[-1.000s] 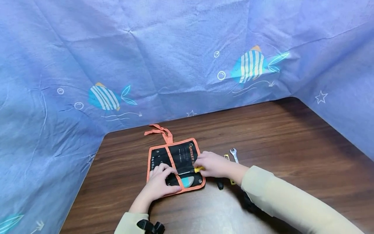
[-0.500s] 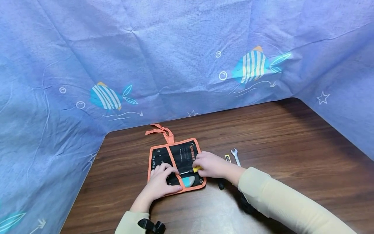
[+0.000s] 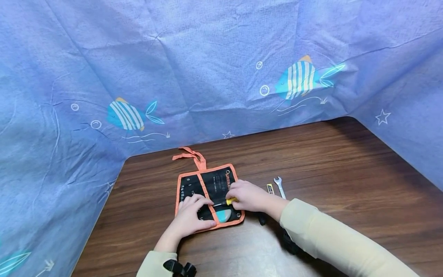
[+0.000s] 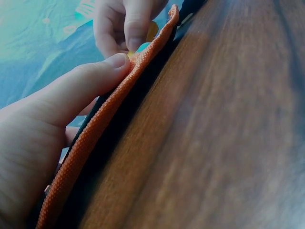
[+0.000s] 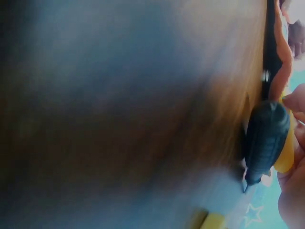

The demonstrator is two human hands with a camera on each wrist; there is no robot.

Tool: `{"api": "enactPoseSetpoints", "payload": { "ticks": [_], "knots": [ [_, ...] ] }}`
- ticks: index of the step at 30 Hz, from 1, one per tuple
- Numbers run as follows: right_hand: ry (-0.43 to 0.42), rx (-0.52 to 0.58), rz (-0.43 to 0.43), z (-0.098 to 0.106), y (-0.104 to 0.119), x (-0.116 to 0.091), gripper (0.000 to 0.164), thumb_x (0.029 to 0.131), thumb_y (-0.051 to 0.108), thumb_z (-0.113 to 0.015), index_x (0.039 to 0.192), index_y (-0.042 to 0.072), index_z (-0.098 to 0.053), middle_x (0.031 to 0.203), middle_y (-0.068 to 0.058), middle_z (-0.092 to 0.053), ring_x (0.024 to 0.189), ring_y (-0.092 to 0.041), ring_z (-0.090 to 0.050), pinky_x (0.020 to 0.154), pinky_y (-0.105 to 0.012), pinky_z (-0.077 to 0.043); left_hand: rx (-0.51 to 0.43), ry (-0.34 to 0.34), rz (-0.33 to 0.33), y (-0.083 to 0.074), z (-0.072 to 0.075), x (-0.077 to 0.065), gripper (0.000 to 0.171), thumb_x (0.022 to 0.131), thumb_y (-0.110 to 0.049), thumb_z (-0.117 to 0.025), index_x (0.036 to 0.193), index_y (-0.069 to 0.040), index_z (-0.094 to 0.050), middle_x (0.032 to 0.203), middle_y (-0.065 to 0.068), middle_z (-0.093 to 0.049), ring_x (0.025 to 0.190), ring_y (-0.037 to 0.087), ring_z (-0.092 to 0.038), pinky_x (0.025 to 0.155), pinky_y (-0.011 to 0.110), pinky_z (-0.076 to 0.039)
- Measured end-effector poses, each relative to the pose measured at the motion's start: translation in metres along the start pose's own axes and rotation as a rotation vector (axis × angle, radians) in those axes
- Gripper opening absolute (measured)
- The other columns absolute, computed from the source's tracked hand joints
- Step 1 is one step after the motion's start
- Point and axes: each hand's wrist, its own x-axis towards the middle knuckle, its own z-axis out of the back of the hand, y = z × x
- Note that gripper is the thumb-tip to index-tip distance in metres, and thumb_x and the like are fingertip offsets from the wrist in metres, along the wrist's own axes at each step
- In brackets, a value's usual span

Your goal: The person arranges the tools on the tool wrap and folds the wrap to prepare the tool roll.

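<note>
A black tool pouch (image 3: 216, 181) with orange edging lies unrolled on the table. My left hand (image 3: 190, 215) rests on its lower left part, the index fingertip at the orange pocket band (image 3: 203, 186) and the thumb pressed on the near edging, as the left wrist view shows. My right hand (image 3: 247, 196) pinches the yellow handle of a small screwdriver (image 3: 230, 201); its thin shaft points left to the band, where the tip is hidden by my left fingers. A rounded teal and grey tool (image 3: 223, 215) sits in the pocket just nearer me.
Right of the pouch lie an open-ended wrench (image 3: 279, 186), a yellow-labelled tool (image 3: 270, 189) and a black ribbed handle (image 5: 267, 138), partly covered by my right arm. Orange ties (image 3: 192, 156) trail from the pouch's far side. A blue fish-print cloth (image 3: 207, 77) borders the table.
My right hand has shifted slightly left with the screwdriver, its shaft now showing less beyond the band. The left hand keeps its place on the pouch.
</note>
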Motion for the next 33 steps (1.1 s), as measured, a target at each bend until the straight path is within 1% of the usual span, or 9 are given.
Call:
{"api": "enactPoseSetpoints", "payload": {
  "ticks": [3, 6, 10, 13, 16, 20, 23, 29, 33],
  "knots": [
    [0.006, -0.001, 0.0, -0.001, 0.001, 0.001, 0.017, 0.082, 0.015, -0.065, 0.097, 0.013, -0.071, 0.089, 0.004, -0.059, 0.083, -0.012, -0.051, 0.078, -0.029, -0.042, -0.008, -0.003, 0.007, 0.0, 0.0, 0.0, 0.055, 0.068, -0.073, -0.063, 0.11, -0.038, -0.061, 0.109, -0.017, -0.049, 0.098, 0.01, -0.041, 0.085, 0.043, -0.031],
    [0.019, 0.01, -0.021, 0.001, 0.0, -0.002, 0.018, 0.083, 0.017, -0.065, 0.099, 0.014, -0.071, 0.091, 0.004, -0.06, 0.084, -0.012, -0.051, 0.079, -0.029, -0.043, -0.019, -0.006, 0.015, -0.001, -0.001, 0.0, 0.057, 0.067, -0.073, -0.063, 0.109, -0.036, -0.061, 0.11, -0.017, -0.05, 0.099, 0.011, -0.042, 0.085, 0.043, -0.031],
    [0.023, 0.049, -0.08, 0.007, -0.006, -0.011, 0.022, 0.083, 0.021, -0.066, 0.102, 0.013, -0.07, 0.093, 0.004, -0.061, 0.085, -0.013, -0.051, 0.079, -0.031, -0.042, -0.032, -0.014, 0.032, -0.001, -0.001, 0.0, 0.058, 0.065, -0.072, -0.066, 0.108, -0.033, -0.06, 0.111, -0.016, -0.051, 0.1, 0.012, -0.042, 0.087, 0.043, -0.031],
    [0.026, 0.06, -0.117, 0.012, -0.013, -0.02, 0.022, 0.082, 0.023, -0.068, 0.101, 0.013, -0.069, 0.091, 0.005, -0.06, 0.084, -0.013, -0.05, 0.078, -0.032, -0.042, -0.034, -0.02, 0.042, -0.001, -0.001, 0.0, 0.058, 0.065, -0.071, -0.067, 0.106, -0.032, -0.059, 0.111, -0.016, -0.051, 0.1, 0.012, -0.042, 0.086, 0.043, -0.031],
    [0.043, 0.055, -0.121, 0.016, -0.017, -0.026, 0.021, 0.081, 0.025, -0.069, 0.098, 0.013, -0.069, 0.089, 0.006, -0.059, 0.082, -0.011, -0.049, 0.076, -0.032, -0.041, -0.034, -0.024, 0.043, 0.0, -0.001, 0.001, 0.057, 0.064, -0.071, -0.068, 0.105, -0.032, -0.059, 0.11, -0.016, -0.051, 0.1, 0.013, -0.042, 0.086, 0.043, -0.031],
    [0.067, 0.052, -0.115, 0.015, -0.018, -0.029, 0.018, 0.081, 0.024, -0.07, 0.096, 0.015, -0.067, 0.085, 0.009, -0.057, 0.078, -0.011, -0.046, 0.073, -0.03, -0.04, -0.034, -0.026, 0.041, 0.001, -0.001, 0.001, 0.055, 0.064, -0.071, -0.068, 0.103, -0.033, -0.058, 0.11, -0.017, -0.051, 0.099, 0.013, -0.042, 0.086, 0.042, -0.031],
    [0.053, 0.047, -0.122, 0.013, -0.018, -0.029, 0.013, 0.082, 0.021, -0.07, 0.094, 0.016, -0.066, 0.084, 0.009, -0.056, 0.078, -0.01, -0.046, 0.072, -0.03, -0.04, -0.037, -0.022, 0.041, 0.0, -0.001, 0.001, 0.055, 0.065, -0.071, -0.068, 0.103, -0.032, -0.058, 0.11, -0.016, -0.051, 0.1, 0.013, -0.042, 0.086, 0.043, -0.031],
    [-0.006, 0.042, -0.129, 0.013, -0.021, -0.031, 0.012, 0.082, 0.018, -0.072, 0.092, 0.017, -0.066, 0.087, 0.008, -0.057, 0.081, -0.011, -0.048, 0.073, -0.03, -0.042, -0.042, -0.024, 0.037, 0.0, -0.001, 0.001, 0.055, 0.065, -0.072, -0.067, 0.102, -0.032, -0.059, 0.11, -0.016, -0.051, 0.1, 0.013, -0.042, 0.086, 0.042, -0.031],
    [-0.019, 0.08, -0.108, 0.01, -0.021, -0.03, 0.01, 0.083, 0.018, -0.071, 0.091, 0.017, -0.064, 0.088, 0.008, -0.055, 0.082, -0.011, -0.048, 0.074, -0.03, -0.042, -0.037, -0.028, 0.031, 0.001, -0.001, 0.001, 0.055, 0.064, -0.072, -0.066, 0.102, -0.032, -0.059, 0.109, -0.016, -0.051, 0.099, 0.012, -0.042, 0.086, 0.041, -0.031]
  ]
}}
